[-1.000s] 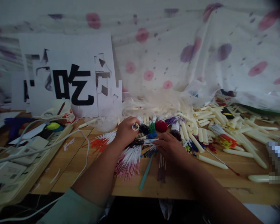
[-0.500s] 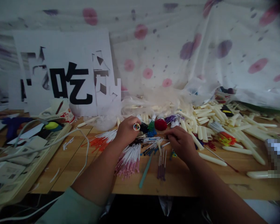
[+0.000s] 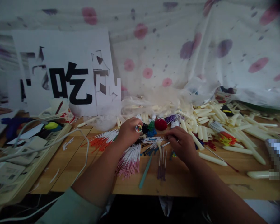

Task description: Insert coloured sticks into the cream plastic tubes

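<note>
My left hand [image 3: 128, 132] is closed around a pale tube [image 3: 138, 128], whose round end shows a cluster of coloured tips. My right hand [image 3: 180, 143] is pinched low over the table; what its fingertips hold, if anything, is too small to make out. Between the hands lie thin black-and-white sticks [image 3: 151, 141]. Pink-tipped white sticks [image 3: 130, 161] fan out below my left hand, with orange-tipped sticks [image 3: 101, 141] to its left. Several purple-tipped sticks [image 3: 162, 165] lie beside a teal stick-like tool [image 3: 146, 172]. A dark red round bundle [image 3: 161, 124] stands behind.
Cream tubes [image 3: 207, 124] are heaped at the back right. A power strip [image 3: 21, 174] with white cables runs along the left. A white board [image 3: 81, 49] with a black character leans at the back. Another person's hand [image 3: 0, 111] shows at the left edge.
My left hand has shifted slightly right and turned the tube a little. My right hand stays nearly in place. The other person's hand at the left edge has moved.
</note>
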Tool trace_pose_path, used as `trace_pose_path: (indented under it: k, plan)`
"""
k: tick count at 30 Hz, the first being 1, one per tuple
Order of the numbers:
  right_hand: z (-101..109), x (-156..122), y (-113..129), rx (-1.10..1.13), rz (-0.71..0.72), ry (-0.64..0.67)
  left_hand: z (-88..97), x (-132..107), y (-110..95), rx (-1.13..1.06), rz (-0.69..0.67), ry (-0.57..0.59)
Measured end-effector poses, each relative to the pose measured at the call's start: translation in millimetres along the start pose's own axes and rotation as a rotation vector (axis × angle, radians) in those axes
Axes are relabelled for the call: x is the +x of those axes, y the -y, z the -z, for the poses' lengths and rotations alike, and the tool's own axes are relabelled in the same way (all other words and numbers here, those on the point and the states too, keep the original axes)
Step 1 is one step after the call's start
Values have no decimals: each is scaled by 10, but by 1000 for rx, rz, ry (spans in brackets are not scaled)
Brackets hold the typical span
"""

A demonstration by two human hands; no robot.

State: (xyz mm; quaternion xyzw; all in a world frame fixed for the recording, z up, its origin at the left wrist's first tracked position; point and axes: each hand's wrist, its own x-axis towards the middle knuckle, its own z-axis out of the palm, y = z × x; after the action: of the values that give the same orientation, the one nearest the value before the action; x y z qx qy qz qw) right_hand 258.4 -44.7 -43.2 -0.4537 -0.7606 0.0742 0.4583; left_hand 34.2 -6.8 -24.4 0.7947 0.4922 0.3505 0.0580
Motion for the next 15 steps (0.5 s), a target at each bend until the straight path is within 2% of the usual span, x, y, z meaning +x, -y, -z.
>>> trace_pose_path:
  k: [8,12,15]
  plan:
    - [-7,-1,-10,-14,12,-22,-25,-18,14,-18,-40,2]
    - [188,-24,-28,-118,-5,-171,-28,-27,-6,-33,-55,19]
    - [384,-182,-53,-201,-30,-271,-27,-39,-38,-41,-63,45]
